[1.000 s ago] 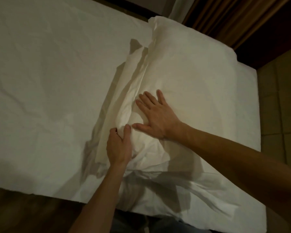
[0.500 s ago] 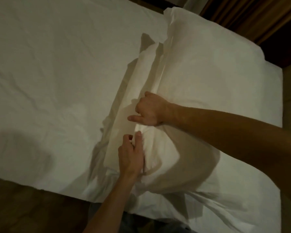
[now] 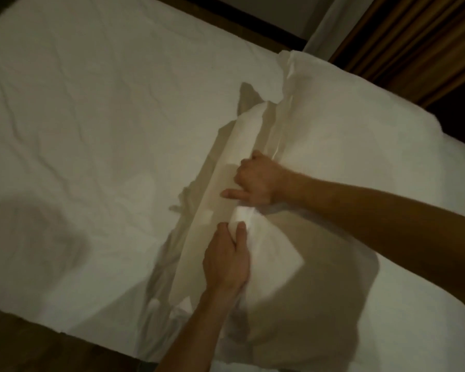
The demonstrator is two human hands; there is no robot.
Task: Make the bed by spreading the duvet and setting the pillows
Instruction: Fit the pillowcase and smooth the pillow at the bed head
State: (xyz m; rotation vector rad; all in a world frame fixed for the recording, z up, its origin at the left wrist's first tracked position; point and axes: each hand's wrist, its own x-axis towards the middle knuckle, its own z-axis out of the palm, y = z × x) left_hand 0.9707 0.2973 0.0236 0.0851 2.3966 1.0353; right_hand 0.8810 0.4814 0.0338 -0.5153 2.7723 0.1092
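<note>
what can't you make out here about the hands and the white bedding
Head view, the only one:
- Right hand: fingers curled under, hidden in the white fabric fold.
- Left hand: fingertips buried in bunched cloth.
- Whether the bulk is duvet or pillow: dim light, all white.
- Near bed edge: cut off by the frame bottom.

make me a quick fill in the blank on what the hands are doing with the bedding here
1. Both hands are closed on ____ fabric.
2. The left hand grips the folded edge of the duvet ____ the camera than the right hand does.
3. The curtain hangs at the top ____ corner of the view.
4. The flat sheet lies to the ____ of the folded edge.

Missing words: white; nearer; right; left
</note>
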